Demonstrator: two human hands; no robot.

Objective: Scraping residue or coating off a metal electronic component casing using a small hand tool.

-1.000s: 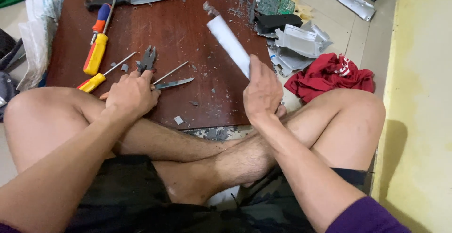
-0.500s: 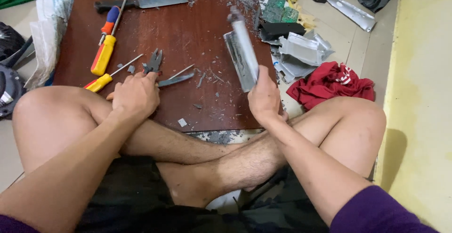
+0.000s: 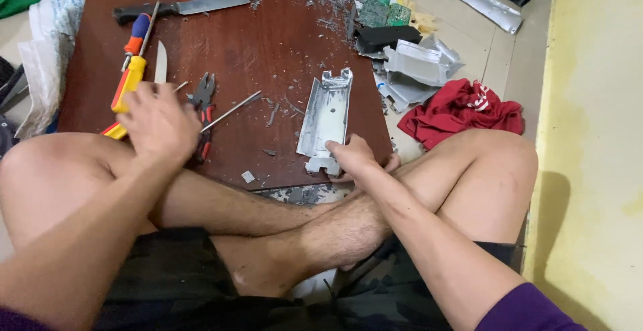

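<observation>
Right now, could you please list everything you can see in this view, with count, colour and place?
Board: one, dark red-brown, on the floor before the crossed legs.
Metal casing: one, silver-grey, on the board's right part, near end under the right hand.
Kitchen knife: one, black handle, board's far edge.
Screwdrivers: at least two, yellow, one with a red and blue grip, board's left.
Small blade: one, silver, beside the screwdrivers.
Pliers: one, dark with red grips, beside the left hand.
Circuit boards: two, green, beyond the board's far right corner.
Metal pieces: several, grey, on the floor right.
Cloth: one, red, by the right knee.
Left hand: over the tools.
Right hand: holds the casing's near end.
</observation>
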